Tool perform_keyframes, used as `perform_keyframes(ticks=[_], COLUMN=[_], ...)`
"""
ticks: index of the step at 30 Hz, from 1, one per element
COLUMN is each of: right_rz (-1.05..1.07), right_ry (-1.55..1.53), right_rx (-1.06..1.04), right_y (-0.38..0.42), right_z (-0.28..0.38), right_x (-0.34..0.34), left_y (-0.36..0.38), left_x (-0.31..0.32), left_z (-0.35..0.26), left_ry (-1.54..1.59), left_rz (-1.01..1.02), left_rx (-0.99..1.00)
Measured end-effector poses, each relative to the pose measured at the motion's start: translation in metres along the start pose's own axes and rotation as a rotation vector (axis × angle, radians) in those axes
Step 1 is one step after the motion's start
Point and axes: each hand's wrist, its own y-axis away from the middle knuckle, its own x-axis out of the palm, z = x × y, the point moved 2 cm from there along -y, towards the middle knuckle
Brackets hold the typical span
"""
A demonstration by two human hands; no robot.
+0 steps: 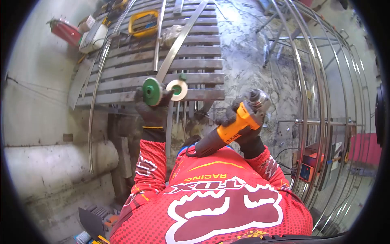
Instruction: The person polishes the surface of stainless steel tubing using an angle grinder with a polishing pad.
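My left hand, in a dark glove, is closed on a green disc at the near edge of the slatted metal table. Just right of it, a cream disc with a green centre is by my fingertips; whether my fingers touch it is unclear. My right hand, also gloved, grips an orange and black angle grinder in front of my chest. The grinder's metal head points up and away from me, and its rear end rests near my shirt.
A yellow container and long metal bars lie on the table. A red cylinder is at the upper left. Tall bent metal tubes stand on the right, with a red and black box behind them.
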Motion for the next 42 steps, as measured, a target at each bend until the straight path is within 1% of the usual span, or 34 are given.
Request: perform_keyframes(ticks=[2,3,5,6,8,10,12,14,15,16,17,18,19,20,22,23,24,26,27,28,29,30,32,34,35,37,38,40,41,42], right_rz=[-0.037,0.031,0.047,0.065,0.020,0.058,0.051,0.042,-0.001,-0.035,-0.038,-0.053,-0.069,-0.074,-0.056,-0.062,-0.093,-0.118,-0.127,-0.137,-0.142,-0.121,-0.106,-0.067,-0.076,-0.085,-0.102,-0.090,-0.068,-0.037], right_ry=[0.008,0.037,0.056,0.082,0.037,0.061,0.083,0.101,0.115,0.123,0.130,0.178,0.224,0.229,0.086,0.080,0.057,0.039,0.029,0.020,0.024,0.050,0.083,0.095,0.066,0.040,0.008,-0.030,0.006,0.052], right_rx=[0.002,-0.016,-0.005,-0.006,-0.039,-0.045,-0.066,-0.091,-0.110,-0.128,-0.140,-0.154,-0.167,-0.173,-0.164,-0.165,-0.179,-0.212,-0.213,-0.211,-0.215,-0.200,-0.181,-0.158,-0.147,-0.139,-0.124,-0.119,-0.134,-0.153], right_y=[0.000,-0.005,-0.011,-0.014,-0.015,-0.021,-0.024,-0.023,-0.022,-0.017,-0.016,-0.015,-0.014,-0.015,-0.012,-0.007,-0.005,-0.007,-0.007,-0.006,-0.005,-0.003,-0.003,-0.006,-0.008,-0.006,-0.005,-0.003,-0.001,-0.004], right_z=[-0.005,-0.009,-0.016,-0.019,-0.027,-0.030,-0.036,-0.041,-0.043,-0.032,-0.034,-0.034,-0.035,-0.036,-0.039,-0.028,-0.031,-0.030,-0.030,-0.030,-0.030,-0.018,-0.020,-0.017,-0.016,-0.004,-0.004,-0.003,-0.003,0.002], right_x=[-0.003,-0.001,0.005,0.008,0.004,0.009,0.019,0.025,0.025,0.020,0.020,0.016,0.012,0.011,0.010,0.002,0.000,0.000,0.002,0.003,0.001,-0.007,-0.008,-0.009,-0.006,-0.004,-0.004,-0.011,-0.015,-0.013], left_y=[0.002,-0.001,-0.010,-0.012,-0.019,-0.040,-0.060,-0.079,-0.107,-0.120,-0.130,-0.130,-0.127,-0.133,-0.146,-0.145,-0.142,-0.140,-0.131,-0.130,-0.127,-0.120,-0.096,-0.076,-0.073,-0.074,-0.074,-0.074,-0.066,-0.058], left_x=[-0.021,-0.031,-0.036,-0.038,-0.049,-0.053,-0.063,-0.082,-0.111,-0.103,-0.095,-0.073,-0.056,-0.057,-0.062,-0.055,-0.055,-0.041,-0.028,-0.031,-0.033,-0.022,-0.017,-0.015,-0.017,-0.020,-0.025,-0.031,-0.022,-0.018], left_z=[-0.029,-0.040,-0.056,-0.058,-0.064,-0.069,-0.075,-0.089,-0.098,-0.101,-0.120,-0.124,-0.122,-0.122,-0.117,-0.102,-0.102,-0.103,-0.102,-0.093,-0.084,-0.063,-0.018,0.020,0.026,0.049,0.050,0.041,0.034,0.028], left_ry=[0.039,0.040,0.091,0.095,-0.127,-0.124,-0.127,-0.355,-0.498,-0.504,-1.201,-1.899,-2.158,-2.156,-2.492,-2.531,-2.531,-2.402,-2.355,-2.353,-2.249,-2.138,-2.112,-2.208,-2.203,-2.330,-2.328,-2.269,-2.248,-2.186], left_rz=[0.130,0.118,0.342,0.339,-0.148,-0.127,-0.108,-0.211,-0.249,-0.238,-0.243,-0.227,-0.339,-0.328,-0.112,0.052,0.063,-0.006,-0.057,-0.043,0.118,0.263,0.479,0.623,0.630,0.572,0.585,0.590,0.554,0.524], left_rx=[0.008,0.014,-0.062,-0.059,0.262,0.246,0.221,0.218,0.304,0.299,0.355,0.397,0.463,0.460,0.528,0.529,0.518,0.424,0.464,0.460,0.602,0.746,0.719,0.595,0.598,0.251,0.250,0.393,0.316,0.353])
